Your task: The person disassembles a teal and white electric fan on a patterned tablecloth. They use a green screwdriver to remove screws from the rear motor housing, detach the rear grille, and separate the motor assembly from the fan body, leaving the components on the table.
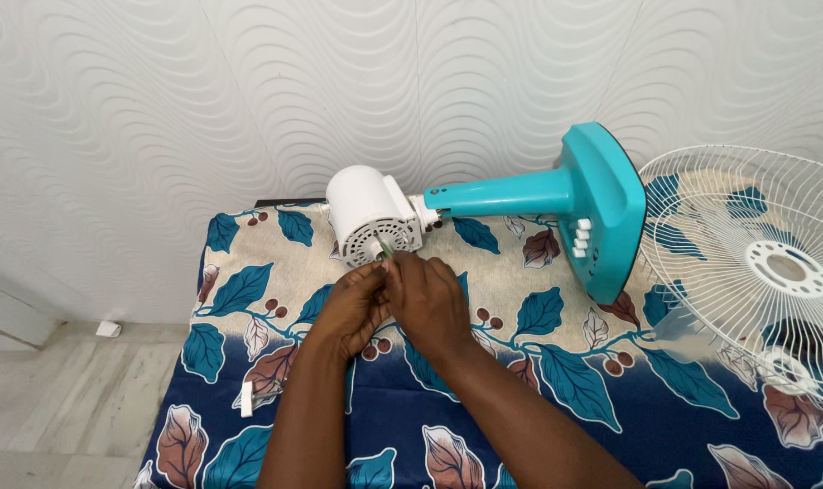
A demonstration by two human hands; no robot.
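A table fan lies on its side on a leaf-patterned cloth (556,371). Its white motor housing (368,210) points toward me, joined to a teal stem and base (592,204). My left hand (352,308) and my right hand (425,303) meet just below the motor's front face. Their fingers pinch together around a thin tool (386,248) whose tip reaches the motor's shaft area. Which hand grips the tool more firmly cannot be made out.
A white wire fan guard (755,263) leans at the right edge of the table. A small white part (246,398) lies on the cloth at the left. A patterned white wall rises behind, and a tiled floor (58,398) shows at the left.
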